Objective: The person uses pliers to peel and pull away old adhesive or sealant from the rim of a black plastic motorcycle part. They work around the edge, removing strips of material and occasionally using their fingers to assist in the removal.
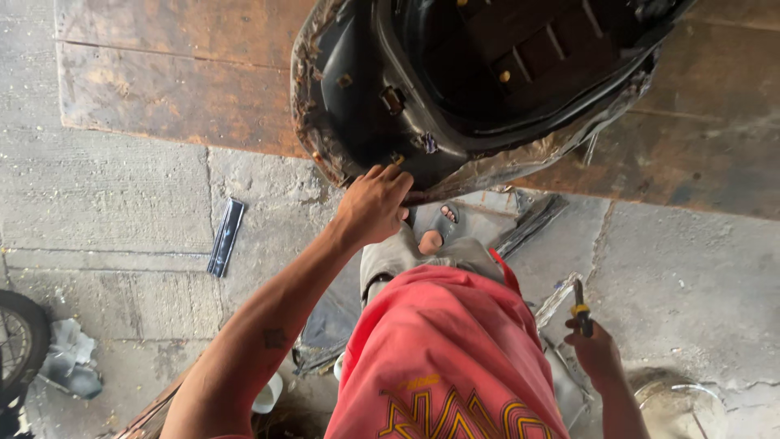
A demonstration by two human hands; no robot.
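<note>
Your left hand [375,203] reaches forward, arm stretched almost straight, fingers curled down over the torn lower rim of the upturned black seat [455,89]; the seat lies underside up on a worn wooden board [179,89], its frayed cover edge hanging at the near side; your right hand [597,351] hangs low beside your hip, arm bent back, fingers closed around a screwdriver [580,307] with a yellow-and-black handle, its tip pointing up and away from you; your sandalled foot [437,232] stands just below the seat's rim; a dark strip [225,237] lies on the concrete floor [106,211], well to the left; a wheel [18,341] shows at the left edge.
</note>
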